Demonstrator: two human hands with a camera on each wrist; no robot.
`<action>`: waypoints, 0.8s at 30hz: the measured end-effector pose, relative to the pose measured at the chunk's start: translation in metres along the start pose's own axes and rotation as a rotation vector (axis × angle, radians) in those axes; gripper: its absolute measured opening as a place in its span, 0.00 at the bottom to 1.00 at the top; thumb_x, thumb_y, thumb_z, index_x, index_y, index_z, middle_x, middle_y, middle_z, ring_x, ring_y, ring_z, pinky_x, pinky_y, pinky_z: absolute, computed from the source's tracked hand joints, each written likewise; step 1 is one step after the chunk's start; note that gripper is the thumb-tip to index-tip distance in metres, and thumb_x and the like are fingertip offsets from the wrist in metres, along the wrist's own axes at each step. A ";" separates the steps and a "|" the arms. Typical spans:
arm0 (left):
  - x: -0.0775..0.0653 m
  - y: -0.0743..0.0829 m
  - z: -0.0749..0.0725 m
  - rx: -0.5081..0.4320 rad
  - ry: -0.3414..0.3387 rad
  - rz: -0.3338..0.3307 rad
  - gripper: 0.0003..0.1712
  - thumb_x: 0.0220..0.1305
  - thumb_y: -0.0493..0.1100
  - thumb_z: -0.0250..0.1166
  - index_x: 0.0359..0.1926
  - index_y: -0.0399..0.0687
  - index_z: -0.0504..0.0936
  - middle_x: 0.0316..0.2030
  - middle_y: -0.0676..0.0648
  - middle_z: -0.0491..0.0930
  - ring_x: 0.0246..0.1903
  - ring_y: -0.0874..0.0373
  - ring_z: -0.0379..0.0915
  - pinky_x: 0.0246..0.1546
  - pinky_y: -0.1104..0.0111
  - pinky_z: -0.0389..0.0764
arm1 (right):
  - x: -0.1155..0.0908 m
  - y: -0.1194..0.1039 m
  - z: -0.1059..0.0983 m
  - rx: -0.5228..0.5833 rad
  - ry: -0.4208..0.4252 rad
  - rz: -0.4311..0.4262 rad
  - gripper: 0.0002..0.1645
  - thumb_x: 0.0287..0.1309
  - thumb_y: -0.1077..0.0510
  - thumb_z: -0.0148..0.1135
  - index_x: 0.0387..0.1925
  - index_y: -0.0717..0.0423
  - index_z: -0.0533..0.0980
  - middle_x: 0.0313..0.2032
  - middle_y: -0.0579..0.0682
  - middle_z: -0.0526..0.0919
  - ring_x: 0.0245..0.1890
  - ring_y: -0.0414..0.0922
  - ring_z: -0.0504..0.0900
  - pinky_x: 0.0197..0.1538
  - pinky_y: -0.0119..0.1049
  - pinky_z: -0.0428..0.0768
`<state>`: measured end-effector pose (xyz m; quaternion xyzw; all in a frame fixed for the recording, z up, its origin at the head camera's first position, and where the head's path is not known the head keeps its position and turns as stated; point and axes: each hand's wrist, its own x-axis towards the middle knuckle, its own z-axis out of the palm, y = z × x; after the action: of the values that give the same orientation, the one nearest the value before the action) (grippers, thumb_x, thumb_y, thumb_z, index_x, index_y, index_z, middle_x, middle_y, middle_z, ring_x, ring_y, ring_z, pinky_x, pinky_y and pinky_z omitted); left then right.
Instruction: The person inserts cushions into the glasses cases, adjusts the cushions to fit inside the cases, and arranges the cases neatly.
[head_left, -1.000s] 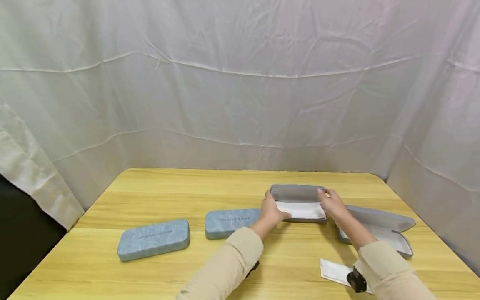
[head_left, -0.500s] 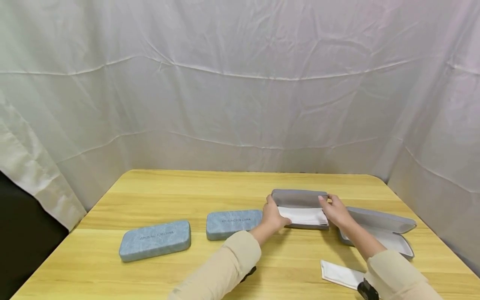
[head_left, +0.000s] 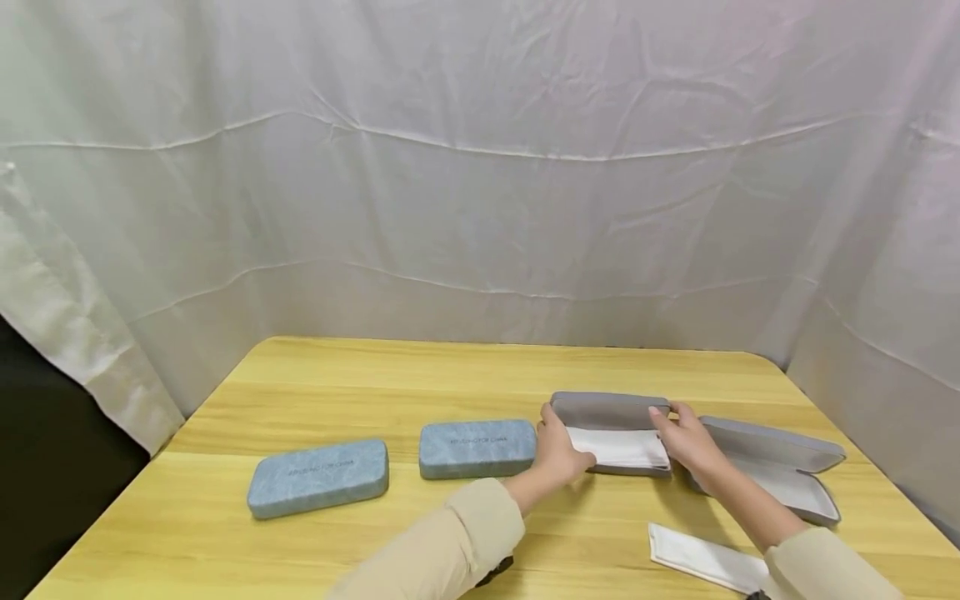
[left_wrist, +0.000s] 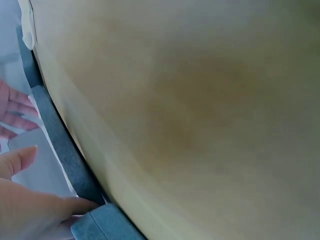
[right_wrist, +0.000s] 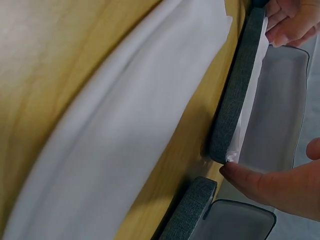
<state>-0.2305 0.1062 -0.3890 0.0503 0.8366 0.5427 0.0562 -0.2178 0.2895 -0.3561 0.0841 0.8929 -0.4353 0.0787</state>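
Observation:
An open glasses case (head_left: 611,411), grey inside, has a folded white cloth (head_left: 618,448) lying in its base. My left hand (head_left: 557,450) grips its left end, fingers behind the lid and thumb at the front. At the right end my right hand (head_left: 690,440) holds the lid's edge, with the thumb on the inner side. The right wrist view shows a fingertip touching the case's (right_wrist: 277,100) corner. In the left wrist view the blue-grey outside of the case (left_wrist: 65,140) runs along the left edge, partly covered by the left hand (left_wrist: 35,202).
Another open glasses case (head_left: 783,483) stands to the right, partly behind the right forearm. In front, a folded white cloth (head_left: 697,552) lies on the wooden table (head_left: 375,558). Two closed blue glasses cases, one in the middle (head_left: 477,450) and one farther left (head_left: 318,479), lie flat.
Both hands have brought the open case with its cloth a little nearer to me, keeping their hold. The view has shifted slightly; the other cases and the loose cloth stay put.

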 end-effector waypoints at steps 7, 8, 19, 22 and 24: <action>-0.024 -0.004 -0.001 0.009 -0.053 0.035 0.60 0.46 0.34 0.71 0.70 0.32 0.37 0.63 0.25 0.55 0.50 0.38 0.71 0.40 0.60 0.79 | -0.010 0.004 -0.003 -0.011 -0.024 -0.029 0.48 0.69 0.38 0.27 0.67 0.76 0.33 0.64 0.79 0.48 0.61 0.71 0.59 0.58 0.57 0.69; -0.027 -0.005 -0.001 0.010 -0.059 0.041 0.60 0.45 0.33 0.71 0.70 0.32 0.37 0.64 0.25 0.54 0.52 0.37 0.70 0.41 0.60 0.79 | -0.011 0.004 -0.003 -0.026 -0.029 -0.028 0.48 0.69 0.37 0.26 0.66 0.76 0.33 0.63 0.79 0.48 0.61 0.71 0.59 0.58 0.58 0.68; -0.041 -0.018 -0.012 0.140 -0.101 0.145 0.58 0.46 0.31 0.70 0.69 0.30 0.39 0.65 0.27 0.56 0.57 0.38 0.66 0.54 0.56 0.74 | -0.016 0.010 -0.003 -0.069 -0.013 -0.033 0.50 0.68 0.35 0.28 0.66 0.77 0.38 0.61 0.78 0.56 0.57 0.67 0.68 0.50 0.49 0.77; -0.043 -0.021 -0.015 0.176 -0.118 0.170 0.57 0.47 0.32 0.70 0.69 0.30 0.40 0.64 0.27 0.58 0.57 0.38 0.66 0.53 0.56 0.74 | -0.015 0.013 -0.003 -0.036 -0.005 -0.030 0.49 0.68 0.35 0.29 0.65 0.78 0.40 0.59 0.78 0.58 0.57 0.67 0.68 0.51 0.49 0.77; -0.043 -0.023 -0.017 0.199 -0.133 0.179 0.57 0.48 0.33 0.70 0.69 0.31 0.39 0.64 0.27 0.58 0.57 0.38 0.66 0.53 0.55 0.74 | -0.015 0.014 -0.003 -0.012 0.002 -0.031 0.48 0.68 0.36 0.31 0.63 0.78 0.43 0.59 0.79 0.58 0.57 0.67 0.68 0.52 0.49 0.77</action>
<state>-0.1908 0.0749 -0.4014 0.1659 0.8728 0.4554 0.0578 -0.2005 0.2991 -0.3622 0.0704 0.8968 -0.4310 0.0716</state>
